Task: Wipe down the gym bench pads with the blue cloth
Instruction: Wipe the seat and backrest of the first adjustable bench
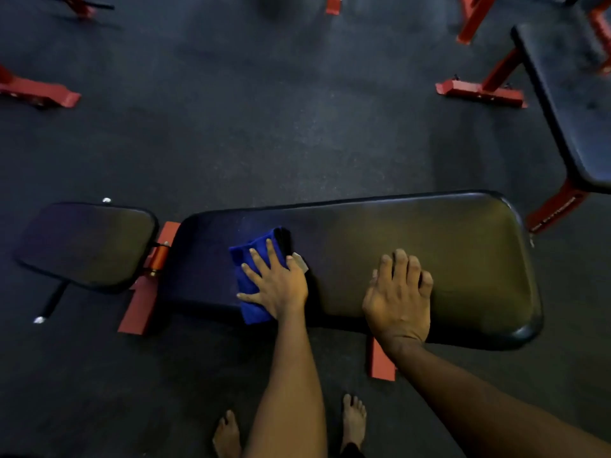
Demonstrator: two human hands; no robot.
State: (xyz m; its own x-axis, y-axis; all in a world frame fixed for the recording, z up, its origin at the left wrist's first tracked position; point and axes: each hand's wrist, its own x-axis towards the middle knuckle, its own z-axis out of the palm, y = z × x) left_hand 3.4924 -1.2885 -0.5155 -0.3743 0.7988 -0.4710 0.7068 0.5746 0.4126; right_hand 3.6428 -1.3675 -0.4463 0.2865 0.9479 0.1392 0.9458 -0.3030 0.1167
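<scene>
Blue cloth [253, 310] pressed flat under left hand [281, 285] on long pad [446, 246].

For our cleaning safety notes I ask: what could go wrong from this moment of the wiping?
1. The left hand presses the blue cloth flat, without gripping it; the cloth reaches over the near edge of the long pad and may slip off.
2. Wiping leftward, the cloth or the hand might catch in the orange hinge before the seat pad.
3. The bare feet stand near the red frame foot; a toe could hit it.
</scene>
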